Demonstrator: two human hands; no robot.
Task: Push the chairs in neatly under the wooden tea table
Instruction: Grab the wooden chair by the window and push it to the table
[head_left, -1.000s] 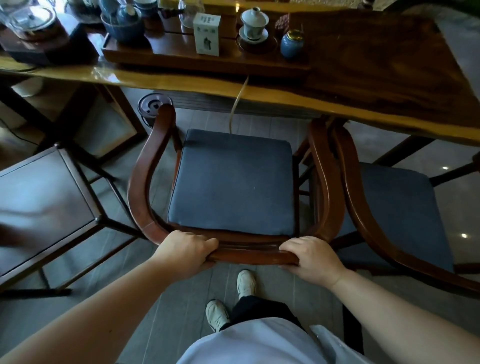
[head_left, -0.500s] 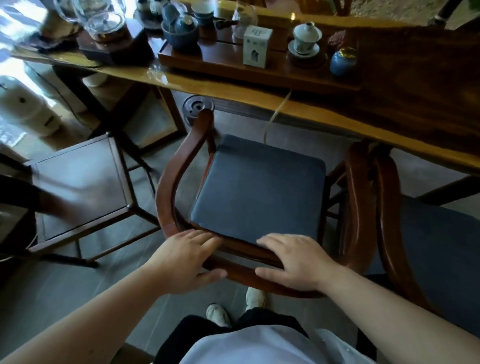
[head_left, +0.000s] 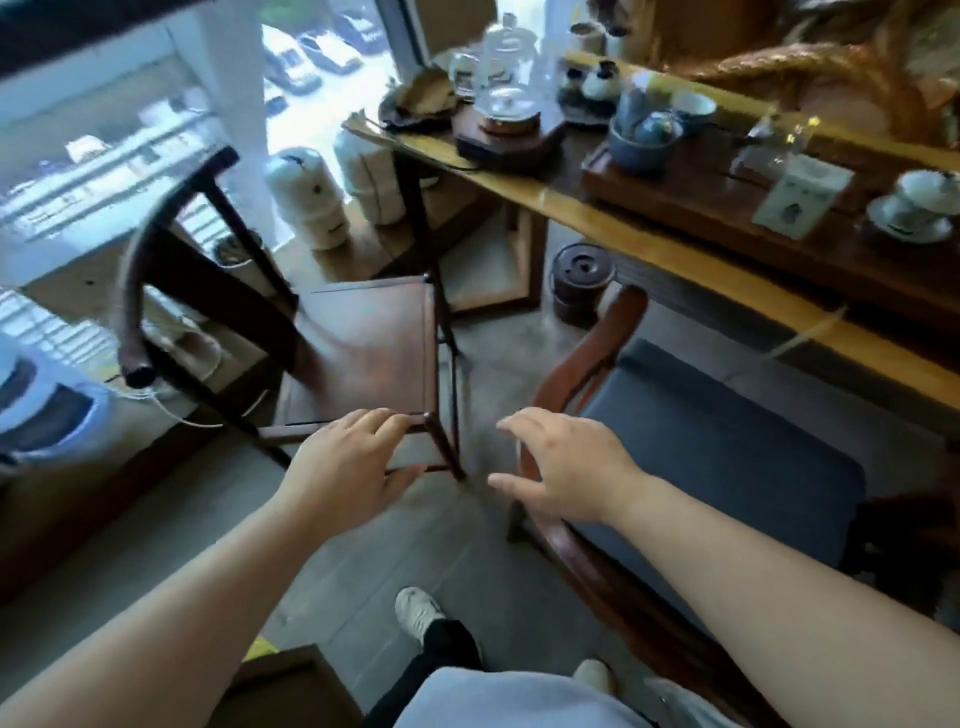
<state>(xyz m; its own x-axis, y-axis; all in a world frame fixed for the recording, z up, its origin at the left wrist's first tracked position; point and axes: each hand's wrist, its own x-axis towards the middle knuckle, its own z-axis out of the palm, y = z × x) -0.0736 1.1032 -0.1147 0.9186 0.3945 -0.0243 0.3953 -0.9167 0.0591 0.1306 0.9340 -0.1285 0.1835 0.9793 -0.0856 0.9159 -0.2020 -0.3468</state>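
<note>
Turning leftward from a second ago, with both hands now off the cushioned armchair (head_left: 727, 457) and reaching toward the dark bare-seated chair (head_left: 363, 353) ahead. Suggesting the first chair counts as placed, its front tucked beneath the desk (head_left: 675, 260) to the right of the right hand, and the second comes next. Largest: desk, a long glossy slab of honey-edged wood, carrying tea ware. Next, armchair: curved reddish-brown rail, flat grey fabric pad. Then dark chair, well out from the desk: square smooth wooden seat, thin straight legs, rounded back hoop, just beyond the left hand. Left hand (head_left: 345, 467) spread, fingertips at the seat's near corner, gripping nothing yet; right hand (head_left: 563, 467) spread, empty, hovering over the armchair's rail.
</note>
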